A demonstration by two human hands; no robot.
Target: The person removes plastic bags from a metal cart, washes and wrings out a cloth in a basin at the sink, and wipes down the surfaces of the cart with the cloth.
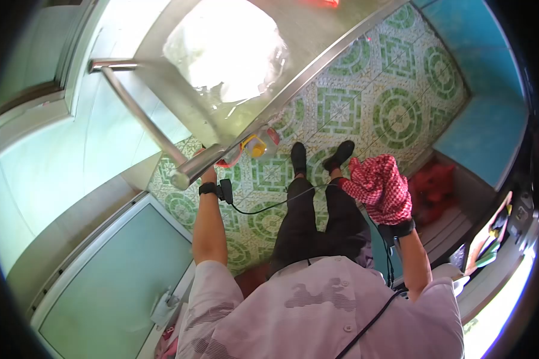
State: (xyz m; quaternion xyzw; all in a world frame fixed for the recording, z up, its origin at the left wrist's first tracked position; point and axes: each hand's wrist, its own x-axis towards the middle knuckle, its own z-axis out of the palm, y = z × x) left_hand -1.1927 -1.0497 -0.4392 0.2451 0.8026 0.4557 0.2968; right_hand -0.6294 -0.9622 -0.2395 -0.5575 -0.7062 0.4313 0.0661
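Note:
A crumpled red-and-white checked cloth [380,188] covers my right hand, which grips it beside my right leg; most of its fingers are hidden. On the other side, my left hand [209,175] is at the end of a metal rail [200,166]. The rail hides most of that hand, so its fingers do not show. A stainless steel surface [317,45] with a strong white glare extends ahead of my left hand. Beside its near corner are clear containers, one with a yellow part [257,147].
Green-and-white patterned tiles [339,110] cover the floor under my feet. A framed glass panel [120,281] stands at lower left. Red items [434,185] lie on a low shelf at right. A thin black cable [263,209] hangs between my wrists, across my legs.

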